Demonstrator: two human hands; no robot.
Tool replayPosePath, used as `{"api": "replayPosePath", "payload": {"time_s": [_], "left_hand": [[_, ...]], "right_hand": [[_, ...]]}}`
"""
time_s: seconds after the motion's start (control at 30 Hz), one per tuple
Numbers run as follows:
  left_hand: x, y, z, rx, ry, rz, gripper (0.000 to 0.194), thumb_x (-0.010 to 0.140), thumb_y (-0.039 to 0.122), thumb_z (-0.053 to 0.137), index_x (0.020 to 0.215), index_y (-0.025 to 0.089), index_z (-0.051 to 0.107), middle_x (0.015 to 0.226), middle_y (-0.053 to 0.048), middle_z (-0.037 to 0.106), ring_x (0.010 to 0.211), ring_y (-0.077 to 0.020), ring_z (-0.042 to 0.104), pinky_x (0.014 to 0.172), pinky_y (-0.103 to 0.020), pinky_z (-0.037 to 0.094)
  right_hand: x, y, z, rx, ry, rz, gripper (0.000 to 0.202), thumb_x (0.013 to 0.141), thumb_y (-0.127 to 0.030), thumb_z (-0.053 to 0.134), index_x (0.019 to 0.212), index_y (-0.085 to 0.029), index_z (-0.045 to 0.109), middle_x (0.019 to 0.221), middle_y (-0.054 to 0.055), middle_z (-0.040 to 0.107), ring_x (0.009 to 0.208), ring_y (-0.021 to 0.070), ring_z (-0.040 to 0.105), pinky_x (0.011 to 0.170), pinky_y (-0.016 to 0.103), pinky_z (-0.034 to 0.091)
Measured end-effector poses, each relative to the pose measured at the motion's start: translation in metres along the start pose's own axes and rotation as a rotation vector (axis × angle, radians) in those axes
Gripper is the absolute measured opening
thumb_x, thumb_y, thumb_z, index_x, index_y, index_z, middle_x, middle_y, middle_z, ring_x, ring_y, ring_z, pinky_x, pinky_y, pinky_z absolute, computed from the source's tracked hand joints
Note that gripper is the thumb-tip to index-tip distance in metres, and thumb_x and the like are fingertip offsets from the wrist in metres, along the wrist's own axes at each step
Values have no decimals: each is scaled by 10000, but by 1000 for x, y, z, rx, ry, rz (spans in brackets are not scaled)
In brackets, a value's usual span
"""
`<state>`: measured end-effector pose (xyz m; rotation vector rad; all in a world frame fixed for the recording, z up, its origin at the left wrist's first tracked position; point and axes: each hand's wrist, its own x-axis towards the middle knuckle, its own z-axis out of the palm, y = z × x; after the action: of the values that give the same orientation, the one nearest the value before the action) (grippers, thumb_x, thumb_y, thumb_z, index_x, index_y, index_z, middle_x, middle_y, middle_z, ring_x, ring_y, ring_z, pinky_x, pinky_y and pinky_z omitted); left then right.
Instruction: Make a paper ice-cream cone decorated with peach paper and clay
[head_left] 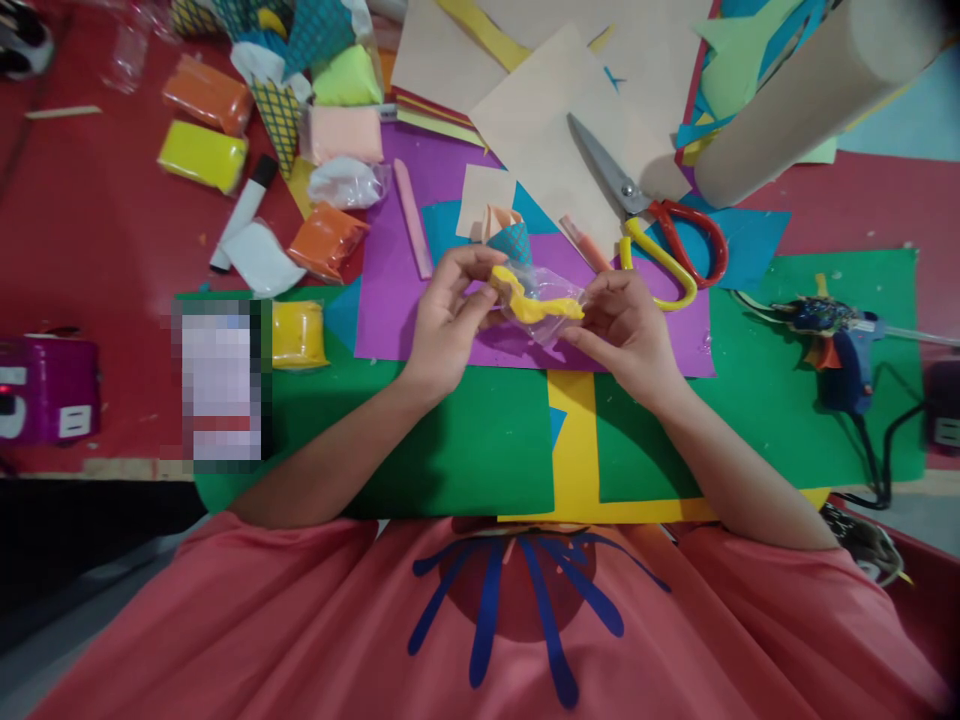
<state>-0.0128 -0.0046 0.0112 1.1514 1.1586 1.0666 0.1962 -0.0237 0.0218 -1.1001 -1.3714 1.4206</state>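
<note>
Between my two hands is a clear plastic wrapper (551, 328) with soft yellow modelling clay (536, 308) in and across it. My left hand (454, 320) pinches the left end of the clay with thumb and fingers. On the other side, my right hand (630, 335) grips the right edge of the wrapper. Just beyond them stands a small blue patterned paper cone (510, 238) with peach paper at its top. Beneath my hands lies a purple sheet (390, 320) over green sheets (450, 450).
Scissors (630, 195) with red and yellow handles lie beyond my right hand, near a thick white roll (795, 110). A glue gun (847, 360) is at the right. Several clay packs, including a yellow one (298, 335), a marker (244, 215) and a blurred-out phone (221, 380) lie left.
</note>
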Motion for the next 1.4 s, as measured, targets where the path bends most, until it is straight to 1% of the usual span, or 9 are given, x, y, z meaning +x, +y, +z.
{"api": "replayPosePath", "payload": {"time_s": [0.17,0.3,0.37,0.5,0.67,0.83,1.07,1.23,1.4], "left_hand": [[-1,-2,5,-92,-115,9,504,683,519,856,936,243,519,990,25,623,975,-132,639,755,-230,538],[2,-9,3,-101,-202,37,521,693,436,877,1044,265,533,941,23,678,936,-133,666,726,-233,558],[3,-12,2,-112,-222,40,486,732,434,853,1087,277,562,946,18,693,936,-135,679,752,-246,570],[3,-12,3,-64,-191,98,437,736,471,839,1036,241,620,968,4,681,952,-139,683,780,-239,576],[0,-9,4,58,-146,139,396,766,453,810,988,202,598,930,-4,651,903,-129,659,724,-213,566],[-3,-6,4,110,-184,111,372,793,454,773,950,198,552,901,1,643,847,-122,653,683,-210,553],[-7,-2,10,63,-261,34,305,763,368,778,928,184,600,892,-1,695,840,-124,683,714,-218,569],[-7,2,8,44,-190,-7,282,764,370,773,904,185,611,908,-12,713,829,-133,701,715,-243,593],[-3,2,5,-1,-130,-45,280,785,397,763,887,186,609,832,-3,707,684,-126,699,571,-231,584]], "right_hand": [[-1,-1,0,-60,45,-65,375,841,-501,752,999,-258,514,905,-7,592,768,130,638,680,284,575],[-1,1,-2,-85,12,-120,342,893,-502,695,1081,-258,548,943,14,639,855,154,673,727,304,598],[-2,4,-2,-85,16,-138,344,900,-508,684,1100,-276,527,923,2,645,820,151,676,698,306,604],[-3,8,-2,-142,28,-179,349,867,-491,723,1047,-285,506,939,-8,633,732,129,647,626,288,592],[-6,3,0,-255,69,-234,278,845,-389,761,1006,-250,582,962,3,668,743,126,669,648,272,590],[-5,-3,-1,-376,79,-226,213,876,-365,720,1035,-228,681,1026,41,728,824,150,699,660,274,585],[-4,3,-2,-502,73,-261,213,888,-420,679,882,-207,694,859,45,722,795,175,679,705,318,561],[-3,-2,-4,-542,98,-275,169,934,-333,610,901,-208,718,805,25,728,722,150,672,658,289,541],[-2,-2,-5,-570,209,-364,143,943,-266,607,920,-214,739,866,37,771,805,168,719,720,304,575]]}}
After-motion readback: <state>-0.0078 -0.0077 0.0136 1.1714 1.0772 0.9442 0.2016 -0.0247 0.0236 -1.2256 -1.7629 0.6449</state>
